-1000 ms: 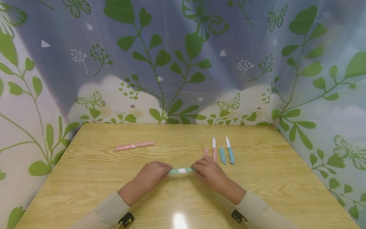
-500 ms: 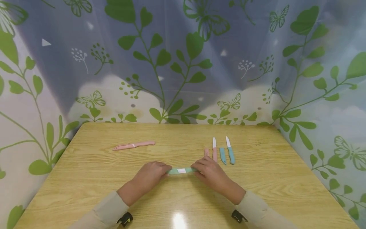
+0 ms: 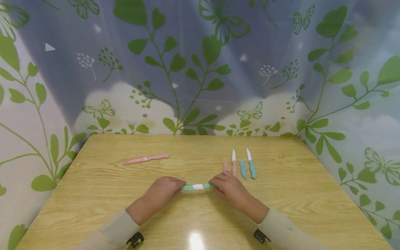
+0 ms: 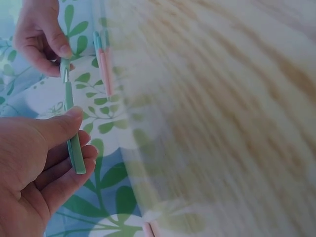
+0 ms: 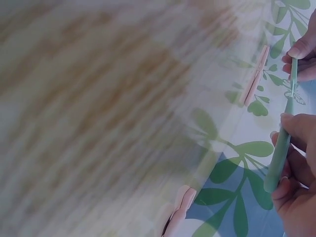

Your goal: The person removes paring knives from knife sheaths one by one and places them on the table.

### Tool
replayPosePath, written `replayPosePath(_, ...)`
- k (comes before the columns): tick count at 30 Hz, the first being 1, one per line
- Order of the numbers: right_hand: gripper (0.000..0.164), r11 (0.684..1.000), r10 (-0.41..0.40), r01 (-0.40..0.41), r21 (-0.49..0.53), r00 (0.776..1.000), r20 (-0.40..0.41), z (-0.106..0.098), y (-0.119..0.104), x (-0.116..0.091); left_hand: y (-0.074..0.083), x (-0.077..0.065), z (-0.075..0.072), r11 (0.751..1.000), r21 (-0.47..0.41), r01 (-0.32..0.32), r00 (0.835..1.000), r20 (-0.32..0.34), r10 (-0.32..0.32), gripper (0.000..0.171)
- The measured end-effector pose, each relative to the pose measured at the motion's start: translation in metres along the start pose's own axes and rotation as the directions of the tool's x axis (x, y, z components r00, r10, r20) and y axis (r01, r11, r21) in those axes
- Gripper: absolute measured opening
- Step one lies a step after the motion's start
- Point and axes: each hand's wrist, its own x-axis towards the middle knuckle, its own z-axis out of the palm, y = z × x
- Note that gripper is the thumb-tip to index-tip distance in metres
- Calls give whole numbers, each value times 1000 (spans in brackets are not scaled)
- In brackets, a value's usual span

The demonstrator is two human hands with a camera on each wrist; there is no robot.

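A green paring knife spans the gap between the two hands, held level over the near middle of the table. My left hand pinches its green sheath between thumb and fingers. With thumb and curled fingers, my right hand grips the green handle. A short stretch of white blade shows between sheath and handle; the rest of the blade is inside the sheath. Fingers cover the outer ends of the knife in the head view.
On the wooden table, a pink sheathed knife lies back left. Back right are a bare pink knife, its pink sheath, a blue sheath and a bare blue knife. Leaf-patterned curtains surround the table.
My left hand has shifted slightly left with the sheath, and a little more white blade shows. The right hand has hardly moved.
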Motion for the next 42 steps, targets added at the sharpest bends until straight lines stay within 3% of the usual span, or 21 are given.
replayPosePath(26, 23, 1000, -4, 4, 25, 1000, -25, 2, 1, -6, -1, -7, -2, 1000, -22, 10, 1000, -2, -10, 22)
replayPosePath(42, 23, 1000, 22, -22, 19, 1000, 1, 0, 2, -7, -3, -8, -2, 1000, 21, -6, 1000, -18, 7, 23)
